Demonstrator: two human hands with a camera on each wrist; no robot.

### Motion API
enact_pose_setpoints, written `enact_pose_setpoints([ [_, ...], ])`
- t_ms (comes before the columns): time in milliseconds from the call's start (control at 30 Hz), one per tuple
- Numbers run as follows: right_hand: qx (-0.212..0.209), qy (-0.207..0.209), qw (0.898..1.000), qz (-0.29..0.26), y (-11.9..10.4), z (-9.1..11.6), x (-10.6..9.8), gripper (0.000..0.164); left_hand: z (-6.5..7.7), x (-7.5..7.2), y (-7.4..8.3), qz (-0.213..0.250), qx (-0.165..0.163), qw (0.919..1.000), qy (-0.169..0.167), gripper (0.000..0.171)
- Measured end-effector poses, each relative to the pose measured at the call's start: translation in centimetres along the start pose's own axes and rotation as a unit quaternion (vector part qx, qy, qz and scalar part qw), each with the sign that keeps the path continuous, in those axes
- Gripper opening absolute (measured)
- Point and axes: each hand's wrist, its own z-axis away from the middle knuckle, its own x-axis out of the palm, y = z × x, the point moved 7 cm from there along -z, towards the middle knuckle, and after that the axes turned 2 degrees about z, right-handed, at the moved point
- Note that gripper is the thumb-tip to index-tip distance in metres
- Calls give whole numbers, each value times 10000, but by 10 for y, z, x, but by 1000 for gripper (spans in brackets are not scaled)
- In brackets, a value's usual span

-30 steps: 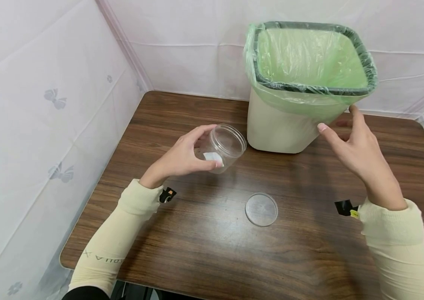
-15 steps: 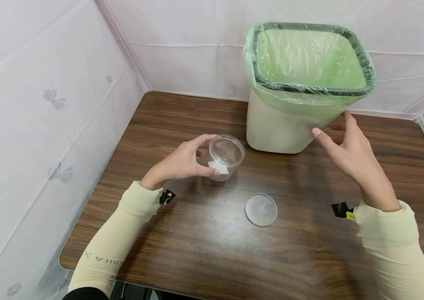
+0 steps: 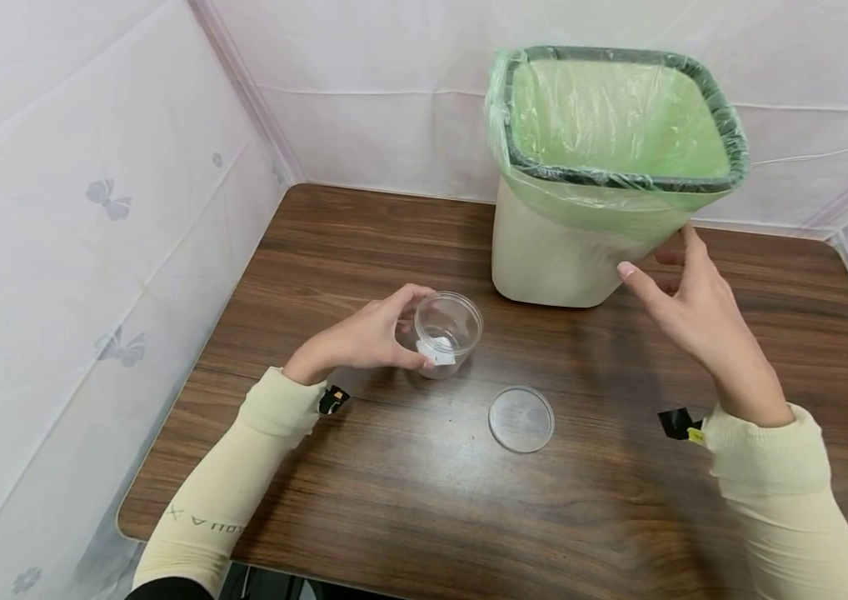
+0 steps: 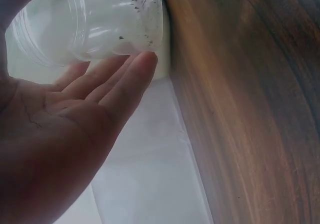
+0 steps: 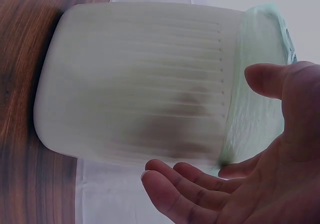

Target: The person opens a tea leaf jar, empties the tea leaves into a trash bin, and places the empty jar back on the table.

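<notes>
My left hand [image 3: 377, 335] grips a clear plastic jar [image 3: 450, 335] by its side, thumb in front and fingers behind. The jar stands upright, its mouth uncovered, low over the wooden table, with a white label on its wall. Dark specks show near the jar's bottom [image 4: 142, 21] in the left wrist view. A round clear lid [image 3: 521, 419] lies flat, just right of the jar. Fingers spread and slightly bent, my right hand [image 3: 701, 325] is beside the trash bin [image 3: 559, 250], just below the green bag [image 5: 260, 78] folded over its rim. That hand holds nothing.
The bin stands at the back of the brown wooden table [image 3: 364, 467], near a white sheet wall [image 3: 379, 125]. Another sheet [image 3: 57, 292] hangs along the left side. The table's front edge runs across the bottom of the head view.
My left hand has lowered the jar toward me and turned it from tilted to upright. My right hand has shifted slightly left and toward me beside the bin. The lid stays put.
</notes>
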Motion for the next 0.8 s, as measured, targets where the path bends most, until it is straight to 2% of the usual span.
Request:
enact_pose_setpoints([
  [233,1,-20,10000,33,0,2,4,95,1,6,-4,-13,-69,9998,-197,85],
  [467,27,-98,9999,24,2,5,11,97,2,9,-10,-486,-152,9981,-334,86],
  [800,-68,4,9999,144,0,8,14,97,3,12,-17,-488,-217,9979,-360,85],
])
